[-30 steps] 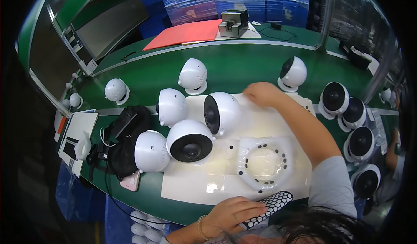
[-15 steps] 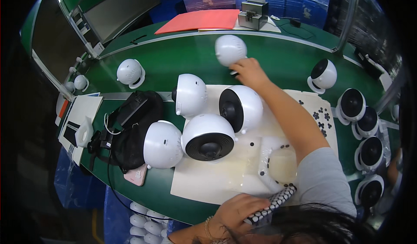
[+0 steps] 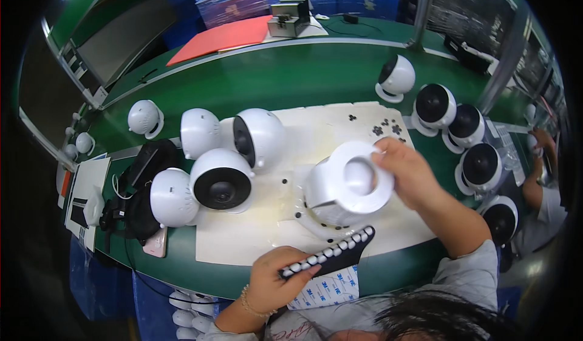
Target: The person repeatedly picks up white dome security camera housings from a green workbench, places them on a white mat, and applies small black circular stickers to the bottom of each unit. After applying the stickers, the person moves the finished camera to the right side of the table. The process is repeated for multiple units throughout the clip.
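Observation:
My right hand (image 3: 408, 172) grips the rim of a white ring-shaped base on a ball-shaped camera (image 3: 333, 190), which is tipped over with its base facing up toward me. The camera is over the pale board (image 3: 225, 247), above a white ring-shaped form with small black dots; whether they touch I cannot tell. Near the table's front edge, my left hand (image 3: 276, 280) pinches a black sheet of pads (image 3: 358, 244) with a row of white bumps along its curled edge. Below that sheet hangs printed white backing paper (image 3: 325, 289).
Several white ball cameras with black fronts, such as this one (image 3: 222, 180), stand left on the board. More (image 3: 481, 163) line the right side. Small black pieces (image 3: 388, 127) lie at the board's back right. A black bag (image 3: 143, 210) and pink phone (image 3: 155, 244) are left. Another person (image 3: 537, 183) is far right.
My right hand has brought the white camera from the far green surface to the board, base up. The sheet in my left hand has turned, showing its bumpy edge. The view has swung right.

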Available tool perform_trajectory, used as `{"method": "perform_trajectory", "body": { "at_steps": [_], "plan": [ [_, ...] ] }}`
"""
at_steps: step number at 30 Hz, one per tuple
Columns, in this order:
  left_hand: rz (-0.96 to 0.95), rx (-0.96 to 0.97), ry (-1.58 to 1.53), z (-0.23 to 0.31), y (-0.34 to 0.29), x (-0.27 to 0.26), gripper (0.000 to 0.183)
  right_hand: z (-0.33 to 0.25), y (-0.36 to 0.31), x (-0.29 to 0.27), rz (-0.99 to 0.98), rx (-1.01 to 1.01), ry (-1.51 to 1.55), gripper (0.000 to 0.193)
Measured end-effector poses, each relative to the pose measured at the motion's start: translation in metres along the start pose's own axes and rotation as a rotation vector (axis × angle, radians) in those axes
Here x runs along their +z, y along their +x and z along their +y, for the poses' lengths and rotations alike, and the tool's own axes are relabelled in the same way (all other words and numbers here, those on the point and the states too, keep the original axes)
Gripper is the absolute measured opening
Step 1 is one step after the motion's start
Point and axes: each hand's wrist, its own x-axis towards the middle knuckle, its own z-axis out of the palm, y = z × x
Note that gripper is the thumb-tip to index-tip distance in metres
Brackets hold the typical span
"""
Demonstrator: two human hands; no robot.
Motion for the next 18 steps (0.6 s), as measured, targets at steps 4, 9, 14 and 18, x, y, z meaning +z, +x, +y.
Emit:
{"method": "perform_trajectory", "body": {
  "at_steps": [4,9,14,18],
  "plan": [
    [0.149,-0.053,-0.138,0.006,0.0,0.012,0.012,0.008,-0.01,0.002,-0.096,0.019,-0.216,0.029],
    [0.305,-0.09,-0.233,0.006,-0.001,0.025,0.011,0.007,-0.039,-0.008,-0.074,-0.809,-0.599,0.044],
    [0.257,-0.109,-0.148,0.009,0.003,0.03,0.013,0.014,-0.046,-0.002,-0.319,-0.855,-0.752,0.047],
    [0.111,0.283,0.193,-0.003,0.017,0.026,0.016,0.013,-0.049,-0.007,-0.369,-0.671,-0.558,0.046]
  ]
}}
